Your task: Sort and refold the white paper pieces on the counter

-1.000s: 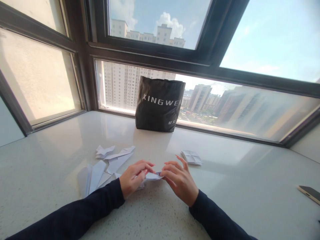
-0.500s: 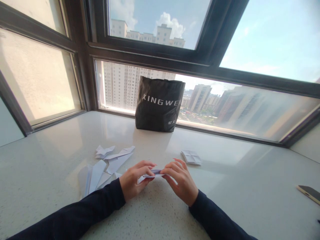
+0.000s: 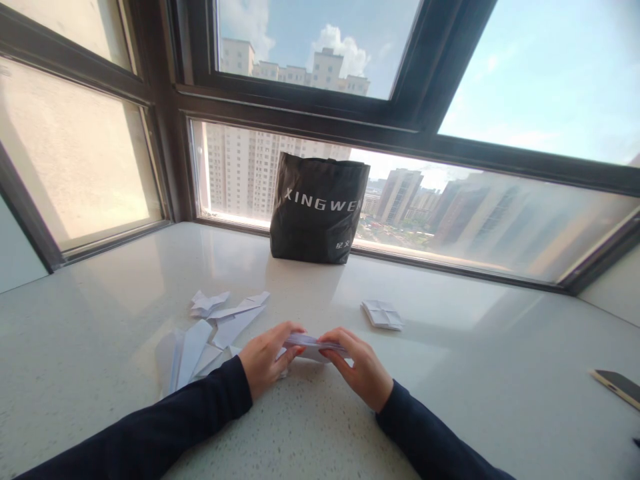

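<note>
Between my two hands is a folded sheet of white paper (image 3: 311, 351), its layered upper edge facing me. My left hand (image 3: 269, 357) pinches its left end between thumb and fingers. At the other end, my right hand (image 3: 357, 363) grips it the same way, thumb below and fingers over the top edge. Several folded white paper pieces (image 3: 193, 350) lie in a loose group beyond my left forearm; some look like paper planes. Past my right hand rests a flat square of folded paper (image 3: 383, 315) with a cross crease.
A black bag (image 3: 317, 213) with white lettering stands at the back against the window (image 3: 420, 213). On the far right a phone-like flat object (image 3: 617, 385) lies on the pale speckled countertop (image 3: 475, 373).
The folded paper has tipped so that more of its near face shows. My fingers have drawn in closer on both ends, and the thumbs have risen onto the near side.
</note>
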Demonstrator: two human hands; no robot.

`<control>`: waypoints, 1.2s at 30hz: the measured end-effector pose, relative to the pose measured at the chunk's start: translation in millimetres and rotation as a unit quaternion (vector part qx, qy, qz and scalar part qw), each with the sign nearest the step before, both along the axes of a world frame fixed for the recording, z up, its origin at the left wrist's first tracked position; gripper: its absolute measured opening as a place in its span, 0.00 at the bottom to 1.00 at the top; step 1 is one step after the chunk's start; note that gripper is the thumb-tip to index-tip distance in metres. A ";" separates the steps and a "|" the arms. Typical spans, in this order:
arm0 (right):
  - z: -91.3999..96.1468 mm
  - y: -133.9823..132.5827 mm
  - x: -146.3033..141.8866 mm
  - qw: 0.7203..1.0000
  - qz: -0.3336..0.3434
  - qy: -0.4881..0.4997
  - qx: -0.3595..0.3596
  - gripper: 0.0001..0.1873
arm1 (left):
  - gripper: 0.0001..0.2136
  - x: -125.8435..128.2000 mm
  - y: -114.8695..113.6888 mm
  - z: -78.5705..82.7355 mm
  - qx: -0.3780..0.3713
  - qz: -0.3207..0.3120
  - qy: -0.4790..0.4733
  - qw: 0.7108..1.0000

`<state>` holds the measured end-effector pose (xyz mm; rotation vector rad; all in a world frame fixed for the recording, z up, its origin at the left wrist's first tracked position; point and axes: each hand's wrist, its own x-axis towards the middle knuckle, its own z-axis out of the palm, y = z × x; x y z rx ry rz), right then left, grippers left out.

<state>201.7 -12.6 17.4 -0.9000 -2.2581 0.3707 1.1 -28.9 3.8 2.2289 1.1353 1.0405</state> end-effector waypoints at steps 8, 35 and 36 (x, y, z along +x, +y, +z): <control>-5.0 0.8 0.4 1.000 -0.017 -0.004 0.012 0.10 | 0.11 -2.4 5.7 -0.7 -0.016 0.013 0.083 0.996; -4.0 11.2 4.8 0.982 -0.118 0.100 -0.107 0.12 | 0.12 -31.0 17.8 52.1 -0.009 0.168 0.259 0.951; -5.0 12.3 5.3 0.980 -0.121 0.107 -0.114 0.12 | 0.12 -39.4 21.4 59.7 -0.025 0.184 0.275 0.943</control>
